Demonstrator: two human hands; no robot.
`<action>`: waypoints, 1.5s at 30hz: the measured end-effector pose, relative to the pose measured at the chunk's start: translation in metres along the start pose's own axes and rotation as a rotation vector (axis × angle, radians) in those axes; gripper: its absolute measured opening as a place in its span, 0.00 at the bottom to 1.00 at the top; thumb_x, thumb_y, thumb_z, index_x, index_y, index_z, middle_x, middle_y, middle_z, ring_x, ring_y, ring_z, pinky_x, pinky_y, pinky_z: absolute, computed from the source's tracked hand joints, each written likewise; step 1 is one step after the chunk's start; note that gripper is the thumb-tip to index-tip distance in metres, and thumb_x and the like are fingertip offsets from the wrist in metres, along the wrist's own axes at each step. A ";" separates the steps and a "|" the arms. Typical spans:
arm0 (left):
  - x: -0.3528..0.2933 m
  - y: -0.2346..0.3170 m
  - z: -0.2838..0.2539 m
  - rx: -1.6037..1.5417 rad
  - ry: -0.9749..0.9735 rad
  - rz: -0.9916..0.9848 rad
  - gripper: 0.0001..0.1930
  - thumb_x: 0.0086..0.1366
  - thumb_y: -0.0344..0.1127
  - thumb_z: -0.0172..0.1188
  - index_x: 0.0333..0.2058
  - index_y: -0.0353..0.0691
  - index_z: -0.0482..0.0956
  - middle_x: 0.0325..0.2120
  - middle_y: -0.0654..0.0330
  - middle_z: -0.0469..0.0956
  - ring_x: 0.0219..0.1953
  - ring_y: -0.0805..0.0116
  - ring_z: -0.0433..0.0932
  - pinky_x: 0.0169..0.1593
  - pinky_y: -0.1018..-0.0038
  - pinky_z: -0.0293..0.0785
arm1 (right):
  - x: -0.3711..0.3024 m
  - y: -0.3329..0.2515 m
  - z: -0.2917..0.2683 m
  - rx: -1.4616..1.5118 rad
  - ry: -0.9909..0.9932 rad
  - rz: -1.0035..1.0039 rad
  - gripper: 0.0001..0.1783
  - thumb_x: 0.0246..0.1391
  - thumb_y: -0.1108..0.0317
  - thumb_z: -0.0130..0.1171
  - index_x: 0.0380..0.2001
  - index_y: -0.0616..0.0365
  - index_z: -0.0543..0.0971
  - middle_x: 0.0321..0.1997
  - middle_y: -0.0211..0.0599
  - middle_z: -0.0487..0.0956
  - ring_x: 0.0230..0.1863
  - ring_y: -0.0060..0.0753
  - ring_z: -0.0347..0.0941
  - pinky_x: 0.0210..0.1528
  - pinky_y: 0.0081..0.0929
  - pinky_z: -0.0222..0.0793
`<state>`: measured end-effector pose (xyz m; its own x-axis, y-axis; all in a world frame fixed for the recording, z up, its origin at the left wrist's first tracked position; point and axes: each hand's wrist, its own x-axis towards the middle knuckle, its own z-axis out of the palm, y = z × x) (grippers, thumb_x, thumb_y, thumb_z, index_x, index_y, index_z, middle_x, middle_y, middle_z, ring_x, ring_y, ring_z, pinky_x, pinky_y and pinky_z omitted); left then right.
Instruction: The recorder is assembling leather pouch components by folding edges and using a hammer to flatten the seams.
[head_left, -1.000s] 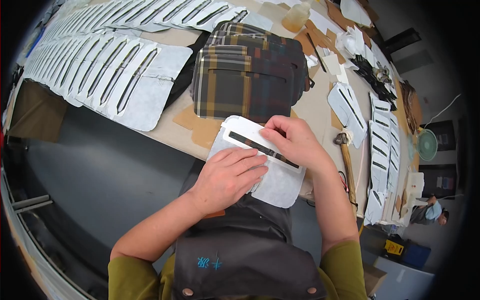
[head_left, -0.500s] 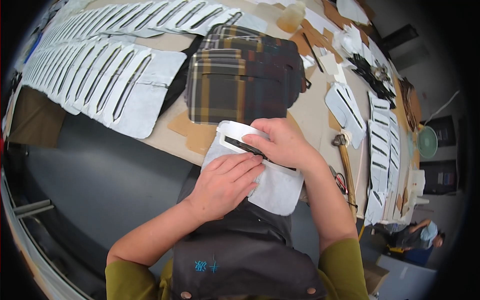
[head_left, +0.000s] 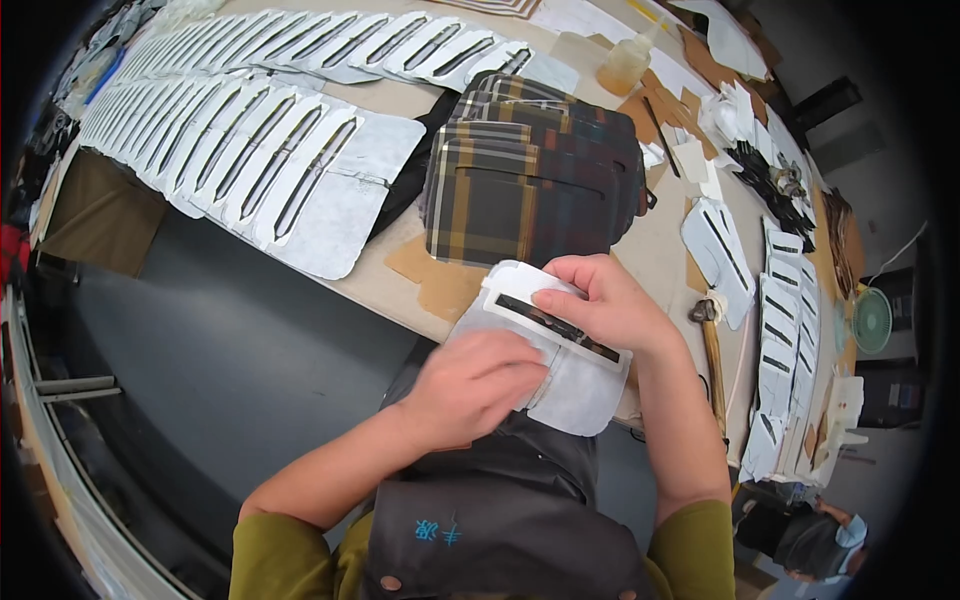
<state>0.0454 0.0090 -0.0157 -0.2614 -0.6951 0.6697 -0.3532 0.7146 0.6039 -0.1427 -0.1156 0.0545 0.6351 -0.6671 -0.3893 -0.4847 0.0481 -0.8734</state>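
Observation:
A light grey panel with rounded corners [head_left: 578,395] lies over my lap at the table's edge. Across it runs a white strip framing a long dark slot [head_left: 560,328]. My right hand [head_left: 612,305] grips the panel's far edge, thumb on top beside the slot and the other fingers behind it. Over the panel's near left part hovers my left hand [head_left: 475,385], its fingers bent and smeared by motion. Whether those fingers pinch anything is not visible.
Beyond the panel sits a stack of plaid fabric pieces [head_left: 480,195]. Rows of overlapping slotted panels [head_left: 340,225] spread to the left, with more slotted panels [head_left: 780,320] at the right. A hammer [head_left: 712,350] lies right of my arm; a bottle [head_left: 625,65] stands farther back. A person [head_left: 810,540] is at lower right.
My left hand has lifted off the slot and drawn back toward me, its fingers now curled. The right hand keeps its hold. The whole view has shifted, so the scene sits farther right and lower.

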 end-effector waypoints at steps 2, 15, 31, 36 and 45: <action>0.002 0.001 -0.012 0.081 0.127 -0.205 0.21 0.56 0.23 0.68 0.51 0.39 0.79 0.49 0.55 0.80 0.48 0.61 0.81 0.51 0.69 0.76 | -0.005 -0.005 -0.001 -0.071 0.010 0.007 0.10 0.62 0.65 0.63 0.40 0.62 0.84 0.27 0.22 0.80 0.30 0.12 0.69 0.32 0.23 0.68; 0.032 0.009 -0.018 -1.374 -0.022 -0.881 0.31 0.65 0.22 0.65 0.64 0.34 0.63 0.43 0.59 0.82 0.46 0.75 0.80 0.52 0.77 0.75 | -0.023 0.010 0.002 0.255 -0.031 -0.069 0.14 0.66 0.60 0.64 0.37 0.62 0.83 0.28 0.20 0.78 0.31 0.11 0.68 0.33 0.21 0.67; 0.045 0.013 -0.029 -1.202 0.178 -0.958 0.33 0.65 0.22 0.63 0.67 0.36 0.63 0.48 0.57 0.82 0.52 0.69 0.80 0.58 0.71 0.75 | -0.038 0.017 -0.011 0.165 0.091 0.022 0.14 0.61 0.58 0.68 0.34 0.59 0.84 0.27 0.23 0.80 0.30 0.14 0.71 0.32 0.22 0.67; 0.055 -0.013 -0.034 -0.369 0.221 -0.716 0.25 0.67 0.25 0.62 0.62 0.34 0.68 0.47 0.54 0.82 0.50 0.65 0.79 0.56 0.70 0.73 | -0.047 0.038 -0.015 0.183 0.072 -0.016 0.16 0.63 0.60 0.65 0.47 0.60 0.83 0.38 0.28 0.84 0.38 0.15 0.75 0.43 0.21 0.72; 0.039 0.013 0.027 0.174 -0.160 -0.175 0.08 0.54 0.30 0.72 0.33 0.41 0.84 0.37 0.62 0.82 0.44 0.59 0.78 0.49 0.64 0.70 | -0.035 0.051 -0.001 -0.060 0.240 -0.150 0.16 0.65 0.58 0.62 0.42 0.61 0.83 0.32 0.27 0.83 0.32 0.18 0.73 0.36 0.25 0.70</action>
<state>0.0063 -0.0107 0.0063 -0.3160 -0.8202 0.4769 -0.5502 0.5679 0.6122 -0.1904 -0.0906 0.0238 0.5457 -0.8205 -0.1700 -0.4354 -0.1043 -0.8942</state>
